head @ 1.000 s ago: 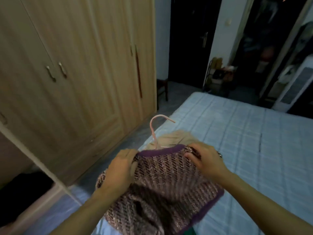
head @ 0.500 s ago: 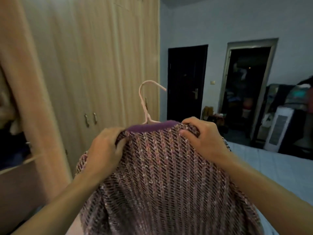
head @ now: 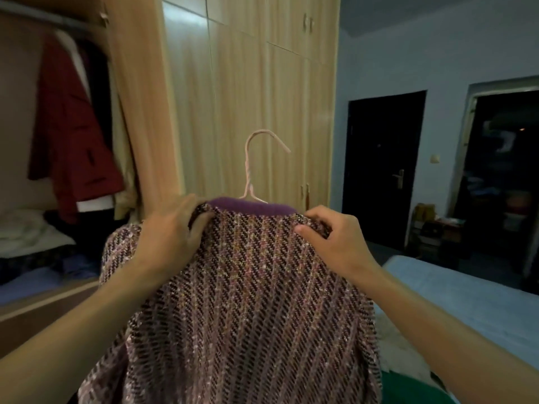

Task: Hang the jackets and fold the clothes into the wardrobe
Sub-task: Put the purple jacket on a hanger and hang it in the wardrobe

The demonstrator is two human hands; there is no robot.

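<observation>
Rail (head: 43, 17) at top left corner of open wardrobe (head: 140, 112); red coat (head: 70, 135) hangs under it. Left hand (head: 167, 240) pinches jacket (head: 250, 301) shoulder. Jacket on pink hanger (head: 248, 173), up in air. Right hand (head: 338, 246) pinches other shoulder. Tip: hold shoulders level, swing left, lift hook over rail beside red coat.

I'm holding jacket (head: 248, 301) up before me, my left hand (head: 166, 237) gripping its left shoulder, my right hand (head: 335, 243) pinching its right shoulder. Hanger (head: 249, 170) sitting inside collar, hook sticking up between my hands, in front of wardrobe doors (head: 248, 97). Wardrobe compartment (head: 17, 156) lying open to left: coat (head: 70, 126) hanging from rail (head: 43, 17) at top, bedding (head: 26, 231) sitting on shelf (head: 49, 290) below coat. Bed (head: 466, 295) lying to right, behind jacket. Door (head: 382, 170) and doorway (head: 501, 176) standing in far wall (head: 408, 53), light switch (head: 435, 158) between them.
</observation>
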